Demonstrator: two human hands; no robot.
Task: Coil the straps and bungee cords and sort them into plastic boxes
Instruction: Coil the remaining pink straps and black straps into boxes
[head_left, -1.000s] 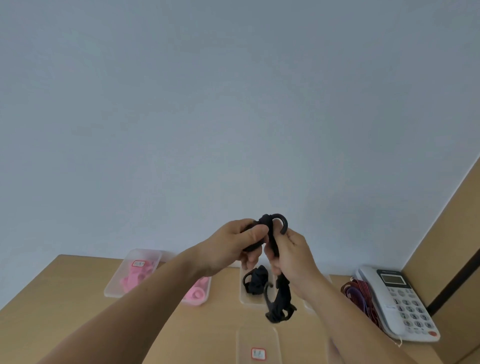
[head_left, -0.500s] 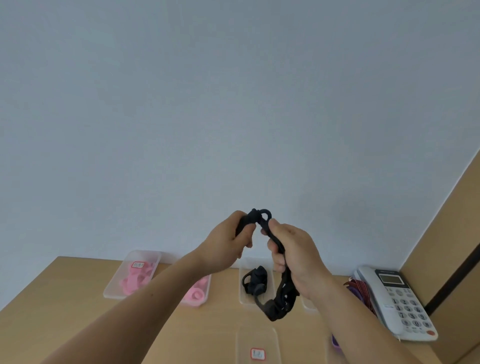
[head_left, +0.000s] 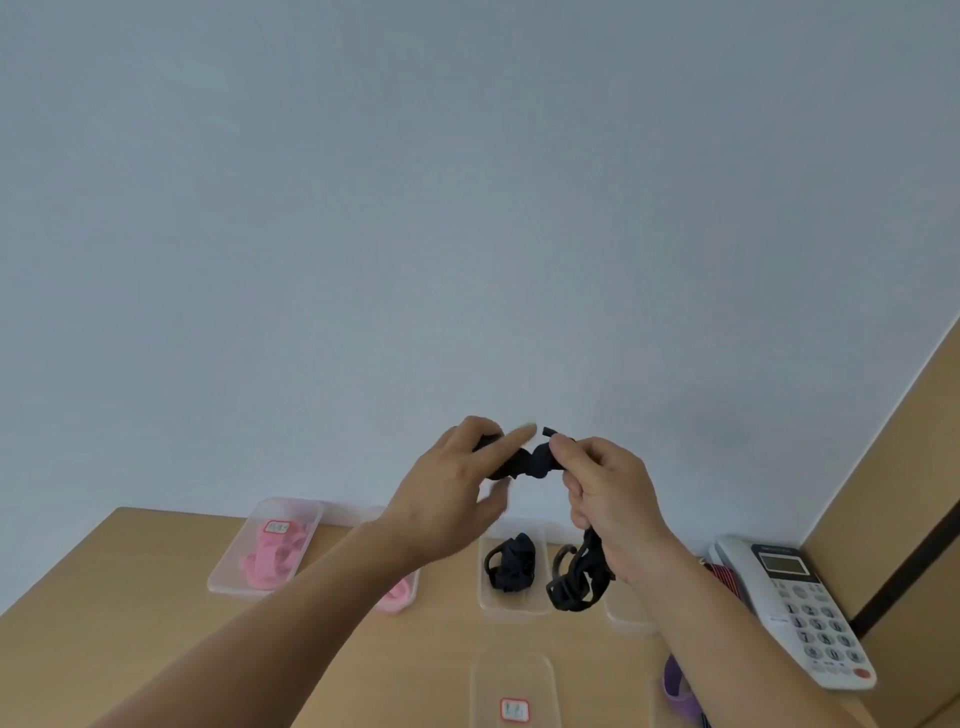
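Hanging in the air above the table (head_left: 156, 597), a black bungee cord (head_left: 535, 464) arches between the two hands, its tail dropping below the right hand to a bunched loop with a hook just in front of the boxes. The left hand (head_left: 457, 488) grips one end of the cord with curled fingers, though its fingertips are blurred; the right hand (head_left: 608, 499) pinches the cord at the top and holds the hanging length in its closed fingers. Directly behind the hands a clear plastic box (head_left: 511, 605) holds a coiled black strap (head_left: 511, 564). To the left, another clear box (head_left: 306, 512) with a red-edged label contains pink straps (head_left: 267, 558), and more pink shows in a box partly hidden by the left forearm. A further box (head_left: 626, 618) sits behind the right wrist, its contents unseen. Nearest the camera lies a clear box with a red label (head_left: 511, 675). On the right stand a white desk telephone (head_left: 800, 608), a red striped strap (head_left: 724, 576) beside it, and a purple strap (head_left: 675, 686) near the right forearm.
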